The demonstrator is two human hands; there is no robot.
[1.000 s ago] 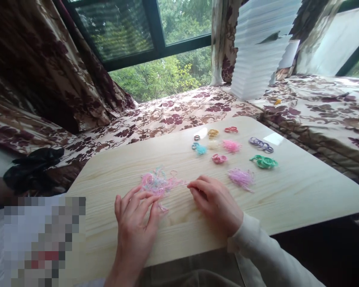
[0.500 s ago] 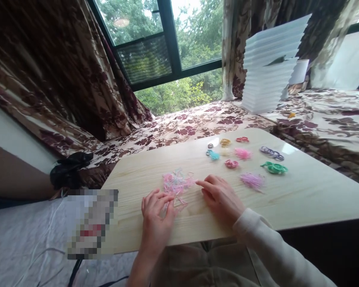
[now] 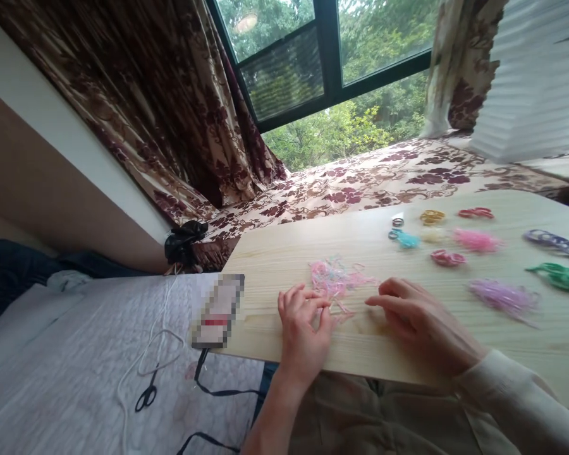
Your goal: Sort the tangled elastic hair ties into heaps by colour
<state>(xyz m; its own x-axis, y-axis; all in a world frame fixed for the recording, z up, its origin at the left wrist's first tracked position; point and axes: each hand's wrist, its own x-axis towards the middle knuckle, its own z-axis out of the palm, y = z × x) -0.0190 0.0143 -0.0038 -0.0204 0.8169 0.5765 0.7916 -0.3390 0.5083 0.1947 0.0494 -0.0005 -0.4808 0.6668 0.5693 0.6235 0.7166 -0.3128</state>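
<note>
A mixed pile of thin elastic bands [image 3: 334, 278], mostly pink with some pale blue, lies loose on the wooden-topped table [image 3: 275, 246]. My left hand [image 3: 304, 325] rests at the pile's near left side, fingers bent and apart, its fingertips by a few pink strands. To the right of the pile, my right hand [image 3: 415, 319] is low over the table with its index finger stretched out and the other fingers curled under. Nothing shows in its grasp. Beyond it sit a purple bundle of thin bands [image 3: 505, 298] and a pink bundle [image 3: 478, 240].
Hair ties stand in groups by colour: green [image 3: 560, 276], dark purple [image 3: 557, 243], red [image 3: 475, 213], yellow [image 3: 432, 217] and pink [image 3: 448, 258]. A blurred-out phone-like object [image 3: 218, 313] is at the table's left edge. Scissors [image 3: 146, 397] lie on the bed.
The view has turned left, so everything sits further right. My right index fingertip is slightly apart from the pile. My left hand stays in about the same place.
</note>
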